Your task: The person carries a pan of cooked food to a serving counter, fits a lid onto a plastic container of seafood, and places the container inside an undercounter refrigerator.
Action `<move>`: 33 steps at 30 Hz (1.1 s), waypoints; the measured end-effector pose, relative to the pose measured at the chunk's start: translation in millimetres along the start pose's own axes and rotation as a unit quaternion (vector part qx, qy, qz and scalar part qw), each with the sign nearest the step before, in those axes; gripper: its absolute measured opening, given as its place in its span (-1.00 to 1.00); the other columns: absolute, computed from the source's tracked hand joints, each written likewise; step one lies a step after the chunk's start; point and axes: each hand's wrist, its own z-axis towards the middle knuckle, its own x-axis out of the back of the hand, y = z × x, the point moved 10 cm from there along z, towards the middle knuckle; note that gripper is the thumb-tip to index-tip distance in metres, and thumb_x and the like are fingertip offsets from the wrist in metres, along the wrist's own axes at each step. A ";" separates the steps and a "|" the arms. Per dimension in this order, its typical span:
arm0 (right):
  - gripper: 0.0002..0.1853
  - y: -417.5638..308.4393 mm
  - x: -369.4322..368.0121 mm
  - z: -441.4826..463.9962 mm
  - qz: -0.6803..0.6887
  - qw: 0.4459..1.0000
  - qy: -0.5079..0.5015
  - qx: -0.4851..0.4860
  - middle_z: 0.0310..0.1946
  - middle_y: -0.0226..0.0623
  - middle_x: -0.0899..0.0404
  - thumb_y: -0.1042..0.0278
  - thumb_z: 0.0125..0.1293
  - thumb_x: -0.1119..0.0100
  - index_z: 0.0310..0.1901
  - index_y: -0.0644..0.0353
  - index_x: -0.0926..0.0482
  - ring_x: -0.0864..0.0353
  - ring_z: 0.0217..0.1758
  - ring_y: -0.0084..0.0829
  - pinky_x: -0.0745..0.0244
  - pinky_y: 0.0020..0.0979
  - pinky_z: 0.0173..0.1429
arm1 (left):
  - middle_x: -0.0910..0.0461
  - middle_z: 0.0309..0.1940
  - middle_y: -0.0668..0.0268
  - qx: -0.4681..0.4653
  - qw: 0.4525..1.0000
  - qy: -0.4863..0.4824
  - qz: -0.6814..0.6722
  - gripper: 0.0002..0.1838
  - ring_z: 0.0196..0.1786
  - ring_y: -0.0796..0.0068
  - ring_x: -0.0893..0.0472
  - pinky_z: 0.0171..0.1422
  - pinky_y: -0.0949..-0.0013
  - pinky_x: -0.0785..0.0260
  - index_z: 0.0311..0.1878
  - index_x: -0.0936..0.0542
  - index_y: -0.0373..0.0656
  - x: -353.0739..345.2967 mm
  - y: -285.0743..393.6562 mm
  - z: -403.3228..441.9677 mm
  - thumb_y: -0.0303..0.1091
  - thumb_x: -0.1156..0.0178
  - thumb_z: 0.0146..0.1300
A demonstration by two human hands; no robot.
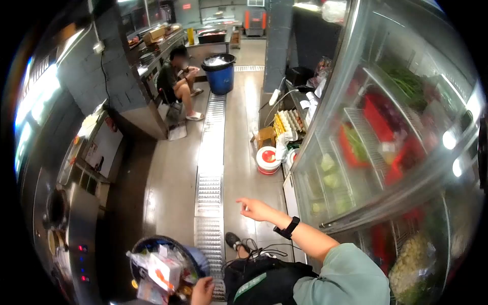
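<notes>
My right hand (255, 208) reaches across in front of me above the floor, with the index finger stretched out to the left and the other fingers partly bent. It holds nothing, and a black watch (287, 228) is strapped round that wrist. At the bottom edge my left hand (203, 291) shows only in part, beside a filled rubbish bin (195, 259). Its fingers are blurred and partly hidden, so their grip does not show. White and orange packaging (163, 273) and plastic wrappings are heaped in the bin.
A glass-doored fridge (335, 168) with vegetables stands on my right. A metal drain strip (209, 188) runs along the floor. Ahead are a white bucket (268, 161), egg trays (290, 123), a blue bin (220, 79) and a seated person (175, 81). Kitchen equipment (81, 239) lines the left.
</notes>
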 end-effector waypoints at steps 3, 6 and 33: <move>-0.53 33.9 32.5 66.9 0.057 0.998 -0.004 -0.027 -0.30 -0.18 -0.63 0.35 0.28 -0.20 0.23 0.17 -0.43 -0.64 -0.29 -0.25 -0.55 -0.27 -0.15 | -0.61 0.05 0.06 0.022 0.999 -0.032 0.018 -0.70 0.08 0.07 -0.58 0.21 0.21 -0.38 0.13 -0.55 -0.24 22.4 3.3 77.2 -0.33 -0.13 0.42; -0.52 104.9 85.4 101.0 0.200 0.966 0.032 -0.159 -0.24 -0.34 -0.59 0.34 0.33 -0.22 0.27 0.15 -0.40 -0.61 -0.34 -0.49 -0.56 -0.40 -0.23 | -0.65 -0.16 0.18 -0.053 0.998 -0.041 0.020 -0.71 -0.16 0.35 -0.63 -0.03 0.31 -0.49 0.06 -0.59 -0.25 44.4 -32.3 193.9 -0.38 -0.24 0.31; -0.48 553.6 474.8 165.6 0.377 0.483 0.734 -0.295 -0.09 -0.26 -0.52 0.58 0.27 -0.04 0.29 0.28 -0.31 -0.60 -0.21 -0.43 -0.57 -0.41 -0.21 | -0.68 -0.19 0.15 -0.278 0.887 -0.274 0.245 -0.74 -0.13 0.23 -0.66 -0.08 0.28 -0.47 0.02 -0.62 -0.15 13.4 421.2 915.1 -0.39 -0.29 0.27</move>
